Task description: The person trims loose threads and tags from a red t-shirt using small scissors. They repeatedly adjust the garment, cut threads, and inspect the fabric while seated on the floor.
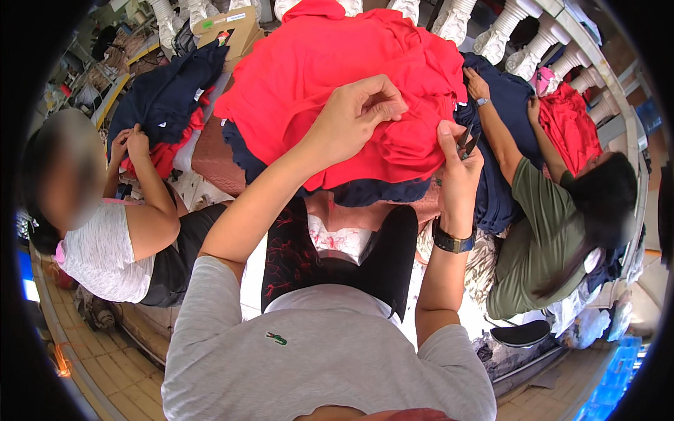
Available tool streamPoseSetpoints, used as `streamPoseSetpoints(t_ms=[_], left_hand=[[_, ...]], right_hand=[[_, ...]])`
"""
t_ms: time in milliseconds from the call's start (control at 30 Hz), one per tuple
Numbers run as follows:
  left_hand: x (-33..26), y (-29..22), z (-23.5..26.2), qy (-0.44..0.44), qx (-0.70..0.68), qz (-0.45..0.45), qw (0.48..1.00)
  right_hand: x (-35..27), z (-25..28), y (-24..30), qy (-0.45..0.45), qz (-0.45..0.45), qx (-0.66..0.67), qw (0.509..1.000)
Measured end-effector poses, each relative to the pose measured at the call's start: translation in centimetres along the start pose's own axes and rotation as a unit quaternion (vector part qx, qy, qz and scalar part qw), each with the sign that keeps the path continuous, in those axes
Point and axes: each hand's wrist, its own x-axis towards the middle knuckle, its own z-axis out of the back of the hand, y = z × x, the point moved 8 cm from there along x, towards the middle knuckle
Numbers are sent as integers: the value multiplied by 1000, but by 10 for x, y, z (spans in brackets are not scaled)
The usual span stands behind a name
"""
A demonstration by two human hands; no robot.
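A large heap of red fabric garments (pixel 330 59) lies in front of me. Over its middle, my left hand (pixel 359 112) is closed in a pinch, fingertips together; whatever they hold is too small to make out. At the heap's right edge, my right hand (pixel 460 165) is closed round small dark thread snips (pixel 469 142), blades pointing up and away. Its thumb lies against the red fabric's edge. Dark navy garments (pixel 382 191) show beneath the red heap, just above my knees.
At left, a person handles navy garments (pixel 165 95) beside a cardboard box (pixel 228 35). At right, another person in green reaches onto navy cloth (pixel 509 105), with red cloth (pixel 569 130) beyond. White balusters (pixel 460 19) line the far side.
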Motion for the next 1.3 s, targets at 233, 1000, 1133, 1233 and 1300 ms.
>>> streamPoseSetpoints(t_ms=[233,1000,1133,1233,1300], left_hand=[[-11,-8,-3,-27,-53,-38,998],[-19,-6,-1,10,-79,-106,991],[-22,-10,-1,5,-84,-110,990],[-24,-18,6,-22,94,-140,985],[-26,-24,6,-41,194,-143,970]], right_hand=[[-55,-29,72,13,17,50,999],[-54,-61,-12,162,-257,208,930],[-53,-63,-19,157,-285,234,916],[-50,-64,-22,171,-269,259,912],[-49,-64,-20,179,-261,268,910]])
